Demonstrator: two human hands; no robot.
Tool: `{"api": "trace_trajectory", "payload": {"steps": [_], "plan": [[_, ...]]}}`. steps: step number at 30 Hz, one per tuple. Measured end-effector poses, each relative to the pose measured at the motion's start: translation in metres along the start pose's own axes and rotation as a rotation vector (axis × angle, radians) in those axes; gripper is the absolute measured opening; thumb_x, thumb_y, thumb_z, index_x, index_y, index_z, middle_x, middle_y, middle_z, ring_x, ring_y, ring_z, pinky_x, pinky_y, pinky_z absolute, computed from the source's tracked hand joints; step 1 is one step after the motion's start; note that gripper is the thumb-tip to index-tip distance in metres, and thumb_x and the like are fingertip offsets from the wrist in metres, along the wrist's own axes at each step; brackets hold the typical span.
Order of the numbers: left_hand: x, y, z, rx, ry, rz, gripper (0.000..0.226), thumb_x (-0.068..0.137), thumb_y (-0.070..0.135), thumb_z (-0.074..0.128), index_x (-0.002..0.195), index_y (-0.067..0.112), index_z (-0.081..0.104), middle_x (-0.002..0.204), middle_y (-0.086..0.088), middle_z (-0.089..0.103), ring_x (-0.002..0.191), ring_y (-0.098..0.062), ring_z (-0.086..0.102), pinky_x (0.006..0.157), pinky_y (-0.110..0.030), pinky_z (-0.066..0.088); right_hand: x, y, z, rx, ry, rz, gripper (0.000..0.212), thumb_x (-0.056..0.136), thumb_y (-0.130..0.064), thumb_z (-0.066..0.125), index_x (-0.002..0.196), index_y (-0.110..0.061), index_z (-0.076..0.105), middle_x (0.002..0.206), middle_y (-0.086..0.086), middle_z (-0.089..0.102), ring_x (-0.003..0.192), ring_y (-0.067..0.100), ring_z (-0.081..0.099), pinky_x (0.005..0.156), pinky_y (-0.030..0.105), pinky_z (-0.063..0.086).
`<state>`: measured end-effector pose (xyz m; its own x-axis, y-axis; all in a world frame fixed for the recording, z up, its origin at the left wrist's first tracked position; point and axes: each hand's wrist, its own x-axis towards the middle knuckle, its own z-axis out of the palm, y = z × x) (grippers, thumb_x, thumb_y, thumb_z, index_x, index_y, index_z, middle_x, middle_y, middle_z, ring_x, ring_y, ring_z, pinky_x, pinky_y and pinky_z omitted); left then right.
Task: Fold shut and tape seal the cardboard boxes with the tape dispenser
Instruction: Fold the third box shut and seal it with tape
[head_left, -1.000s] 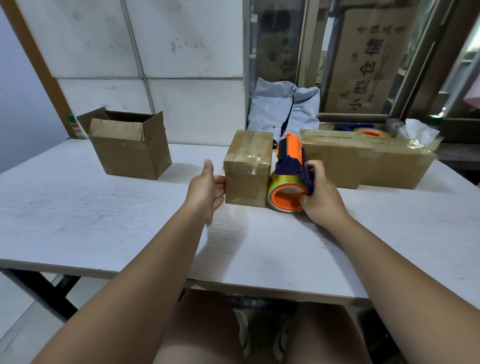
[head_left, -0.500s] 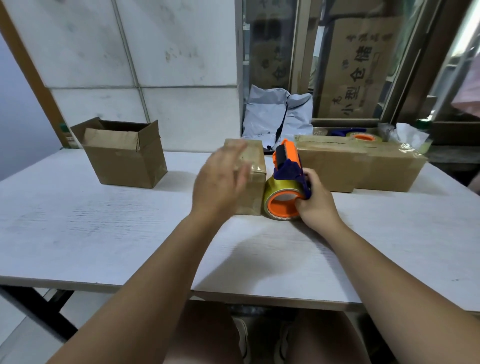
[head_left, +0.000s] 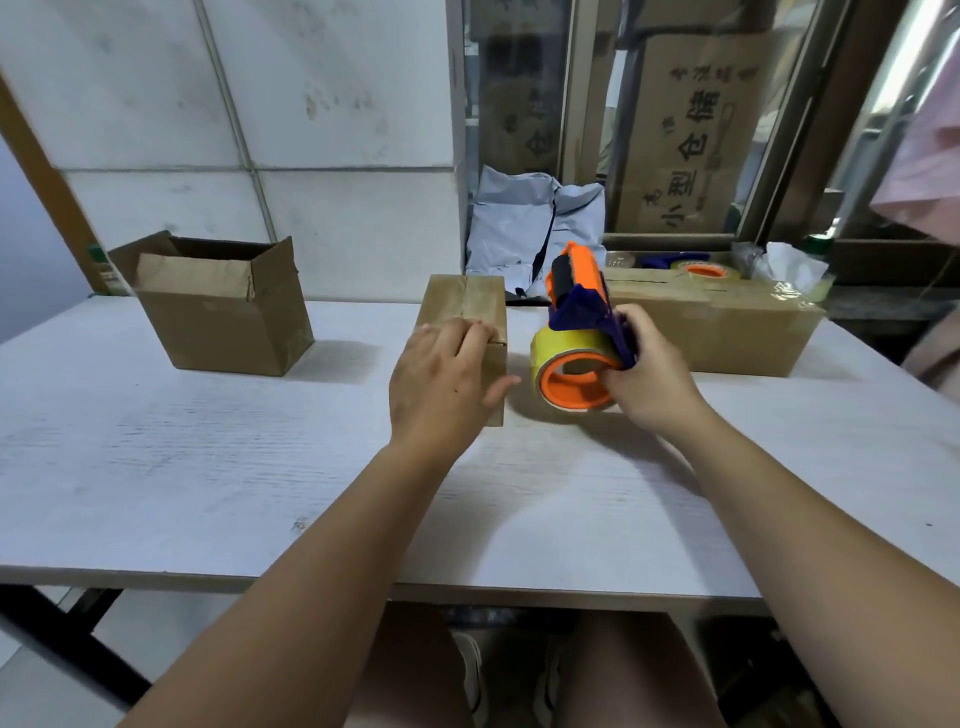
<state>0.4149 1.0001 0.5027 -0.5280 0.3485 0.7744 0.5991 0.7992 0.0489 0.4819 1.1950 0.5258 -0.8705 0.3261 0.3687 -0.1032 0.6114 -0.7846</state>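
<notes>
A small taped cardboard box (head_left: 470, 304) stands mid-table. My left hand (head_left: 441, 387) covers its near face, fingers laid over the top near edge and thumb out to the right. Just right of it is the orange and blue tape dispenser (head_left: 576, 332) with a yellowish tape roll, resting on the table (head_left: 208, 467). My right hand (head_left: 649, 379) grips its blue handle. An open cardboard box (head_left: 223, 306) with raised flaps stands at the far left. A long sealed cardboard box (head_left: 727, 327) lies at the far right.
On the long box rest a second tape roll (head_left: 698, 270) and a crumpled white tissue (head_left: 789, 265). Grey plastic mailers (head_left: 519, 223) lean against the wall behind. A window frame and a big printed carton (head_left: 691, 130) lie beyond. My knees show under the table's near edge.
My left hand has gone from the small box's left side up and over onto its near top edge. The right hand stays on the dispenser, which sits slightly more apart from the box.
</notes>
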Motion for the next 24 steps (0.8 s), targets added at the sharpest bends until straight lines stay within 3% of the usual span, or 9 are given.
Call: {"api": "trace_trajectory", "payload": {"steps": [5,10,16,24], "plan": [[-0.001,0.003,0.005,0.033,0.05,-0.026,0.039,0.071,0.042,0.077,0.094,0.013,0.064,0.091,-0.007,0.065,0.082,-0.03,0.061,0.084,-0.038,0.051,0.004,-0.024,-0.02,-0.134,-0.034,-0.061,0.047,0.071,0.007,0.056,0.107,-0.023,0.052,0.094,0.003,0.061,0.082,0.025,0.055,0.066,0.033,0.045],[0.004,0.008,0.004,0.017,0.03,-0.098,0.031,0.069,0.037,0.077,0.085,0.015,0.062,0.083,-0.002,0.062,0.076,-0.026,0.059,0.075,-0.032,0.049,0.007,-0.037,-0.029,-0.214,-0.083,-0.102,0.05,0.072,0.006,0.056,0.109,-0.027,0.051,0.09,-0.004,0.057,0.077,0.015,0.053,0.059,0.03,0.043],[0.008,0.008,0.0,0.0,-0.029,-0.152,0.03,0.068,0.037,0.075,0.082,0.015,0.06,0.082,-0.002,0.061,0.075,-0.026,0.058,0.066,-0.029,0.043,0.003,-0.017,-0.027,-0.276,-0.132,-0.07,0.042,0.073,0.005,0.055,0.099,-0.026,0.044,0.087,-0.006,0.053,0.076,0.017,0.05,0.061,0.031,0.039],[0.009,0.005,-0.005,-0.005,-0.044,-0.138,0.031,0.076,0.039,0.07,0.092,0.014,0.062,0.092,-0.003,0.061,0.087,-0.027,0.057,0.068,-0.028,0.033,-0.007,0.005,-0.032,-0.232,-0.155,0.007,0.041,0.078,0.007,0.054,0.1,-0.026,0.042,0.083,-0.004,0.052,0.072,0.013,0.049,0.057,0.03,0.038]]}}
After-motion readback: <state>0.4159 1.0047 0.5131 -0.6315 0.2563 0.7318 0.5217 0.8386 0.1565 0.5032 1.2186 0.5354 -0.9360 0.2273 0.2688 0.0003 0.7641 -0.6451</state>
